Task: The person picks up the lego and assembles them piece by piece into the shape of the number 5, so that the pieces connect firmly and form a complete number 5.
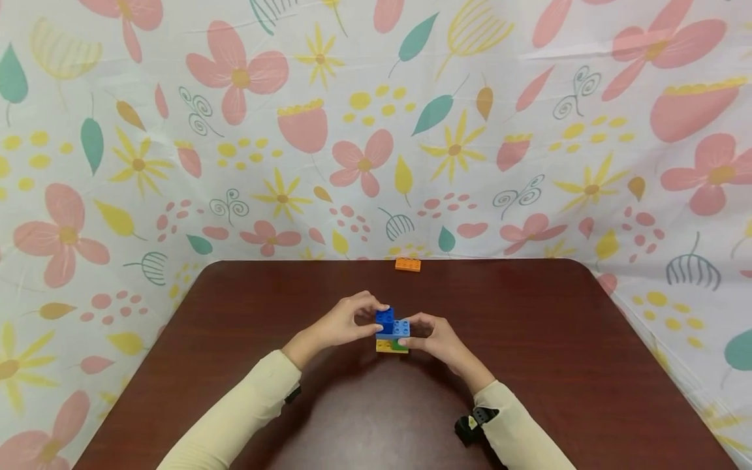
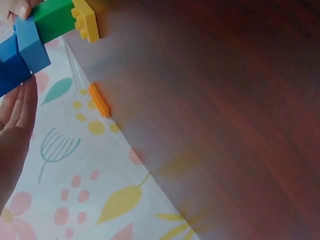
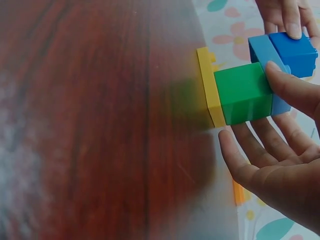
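In the head view, a 4-brick stack (image 1: 392, 335) is stood on the glossy table (image 1: 264, 294): the green block (image 1: 398, 347) is set on a flat yellow plate (image 1: 384, 346) and topped by a light-blue brick (image 1: 402, 328), gripped by the right hand (image 1: 437, 339), and a dark-blue block (image 1: 384, 320), pinched by the left hand (image 1: 346, 321). Beyond the green block, an orange brick (image 1: 408, 264) is seen. In the left wrist view, round yellow studs (image 2: 83, 35) are shown; in the right wrist view, smooth green sides (image 3: 245, 92).

My head camera looks forward and down across the tabletop (image 1: 499, 300) to the flowered cloth (image 1: 364, 98); my wrist cameras (image 1: 468, 430), nearer and tilted, share the brick stack (image 3: 243, 95) and the orange brick (image 2: 99, 100).
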`<state>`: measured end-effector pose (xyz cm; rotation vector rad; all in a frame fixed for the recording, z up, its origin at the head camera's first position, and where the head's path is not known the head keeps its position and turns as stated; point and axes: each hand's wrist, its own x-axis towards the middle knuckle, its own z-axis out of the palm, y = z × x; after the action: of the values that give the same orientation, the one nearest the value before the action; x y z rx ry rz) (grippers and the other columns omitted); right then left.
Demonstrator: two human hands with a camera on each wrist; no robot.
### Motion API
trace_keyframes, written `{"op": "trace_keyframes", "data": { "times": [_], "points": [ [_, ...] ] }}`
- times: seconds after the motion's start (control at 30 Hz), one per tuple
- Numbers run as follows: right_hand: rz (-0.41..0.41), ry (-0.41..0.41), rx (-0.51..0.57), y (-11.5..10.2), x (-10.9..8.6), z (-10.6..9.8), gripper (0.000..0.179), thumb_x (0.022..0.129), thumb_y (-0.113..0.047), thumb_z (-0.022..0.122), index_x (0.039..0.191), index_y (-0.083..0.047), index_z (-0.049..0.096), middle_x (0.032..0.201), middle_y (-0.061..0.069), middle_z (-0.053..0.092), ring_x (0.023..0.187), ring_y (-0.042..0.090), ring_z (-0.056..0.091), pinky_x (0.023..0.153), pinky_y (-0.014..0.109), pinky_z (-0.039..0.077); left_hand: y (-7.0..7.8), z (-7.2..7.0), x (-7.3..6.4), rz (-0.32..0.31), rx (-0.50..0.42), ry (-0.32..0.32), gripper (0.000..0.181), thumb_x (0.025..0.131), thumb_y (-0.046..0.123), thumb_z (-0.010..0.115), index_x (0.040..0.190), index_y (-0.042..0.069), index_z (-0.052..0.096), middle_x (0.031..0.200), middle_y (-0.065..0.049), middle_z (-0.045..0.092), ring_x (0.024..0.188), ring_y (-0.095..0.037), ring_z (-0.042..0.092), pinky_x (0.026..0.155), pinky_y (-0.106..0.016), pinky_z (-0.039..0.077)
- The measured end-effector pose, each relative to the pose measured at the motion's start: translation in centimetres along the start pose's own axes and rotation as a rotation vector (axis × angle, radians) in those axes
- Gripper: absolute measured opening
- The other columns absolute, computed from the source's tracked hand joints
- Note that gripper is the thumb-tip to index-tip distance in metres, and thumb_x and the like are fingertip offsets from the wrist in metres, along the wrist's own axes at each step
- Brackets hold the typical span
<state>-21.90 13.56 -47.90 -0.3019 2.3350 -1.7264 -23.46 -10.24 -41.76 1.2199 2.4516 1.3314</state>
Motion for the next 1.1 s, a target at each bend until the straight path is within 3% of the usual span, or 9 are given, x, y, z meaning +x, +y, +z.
{"op": "trace_keyframes", "data": {
  "times": [0.17, 0.27, 0.47, 0.7, 0.97, 1.1],
  "points": [
    [0.004, -0.021, 0.005, -0.8, -0.3, 0.0, 0.035, 0.084, -0.014, 0.075, 0.115, -0.002, 0.065, 0.111, 0.015, 0.067, 0.099, 0.030, 0.063, 0.087, 0.043, 0.052, -2.4, 0.6, 0.3, -0.030, 0.007, -0.003, 0.033, 0.085, -0.002, 0.069, 0.117, -0.003, 0.061, 0.106, -0.017, 0.056, 0.100, -0.033, 0.062, 0.086, -0.047, 0.053],
    [-0.004, -0.016, 0.002, -0.7, -0.4, 0.0, 0.034, 0.084, -0.014, 0.075, 0.114, -0.002, 0.065, 0.110, 0.015, 0.067, 0.099, 0.030, 0.063, 0.087, 0.044, 0.052, -3.0, 0.9, 0.0, -0.031, 0.009, 0.025, 0.035, 0.086, 0.002, 0.071, 0.120, 0.003, 0.062, 0.105, -0.011, 0.057, 0.100, -0.027, 0.063, 0.085, -0.041, 0.054],
    [-0.015, 0.013, -0.024, 0.1, 0.1, 0.0, 0.036, 0.081, -0.020, 0.079, 0.112, -0.006, 0.067, 0.107, 0.009, 0.069, 0.095, 0.024, 0.064, 0.088, 0.044, 0.051, -3.1, 0.9, -0.2, -0.015, 0.033, 0.039, 0.035, 0.089, 0.010, 0.070, 0.123, 0.009, 0.062, 0.104, -0.004, 0.057, 0.097, -0.019, 0.063, 0.081, -0.030, 0.055],
    [-0.025, 0.004, -0.042, 0.0, 0.3, 0.0, 0.036, 0.080, -0.022, 0.080, 0.110, -0.006, 0.068, 0.102, 0.008, 0.069, 0.089, 0.021, 0.064, 0.084, 0.040, 0.052, -2.6, 0.4, 0.0, -0.046, 0.049, -0.003, 0.031, 0.088, 0.008, 0.070, 0.118, 0.009, 0.063, 0.104, -0.004, 0.057, 0.097, -0.019, 0.063, 0.084, -0.031, 0.054],
    [-0.030, 0.014, -0.047, 0.2, 0.4, -0.1, 0.037, 0.079, -0.022, 0.080, 0.110, -0.005, 0.067, 0.102, 0.008, 0.069, 0.087, 0.021, 0.064, 0.084, 0.039, 0.052, -3.2, 1.0, -0.2, -0.018, -0.022, 0.042, 0.033, 0.089, 0.006, 0.068, 0.121, 0.007, 0.061, 0.109, -0.009, 0.058, 0.101, -0.025, 0.064, 0.083, -0.035, 0.055],
    [-0.028, 0.011, -0.044, 0.3, 0.4, 0.0, 0.037, 0.080, -0.021, 0.080, 0.111, -0.005, 0.067, 0.102, 0.008, 0.069, 0.087, 0.021, 0.064, 0.082, 0.038, 0.053, -3.0, 0.9, -0.2, -0.034, -0.012, 0.040, 0.032, 0.089, 0.007, 0.068, 0.120, 0.008, 0.061, 0.109, -0.008, 0.058, 0.100, -0.024, 0.064, 0.082, -0.034, 0.055]
  ]
}}
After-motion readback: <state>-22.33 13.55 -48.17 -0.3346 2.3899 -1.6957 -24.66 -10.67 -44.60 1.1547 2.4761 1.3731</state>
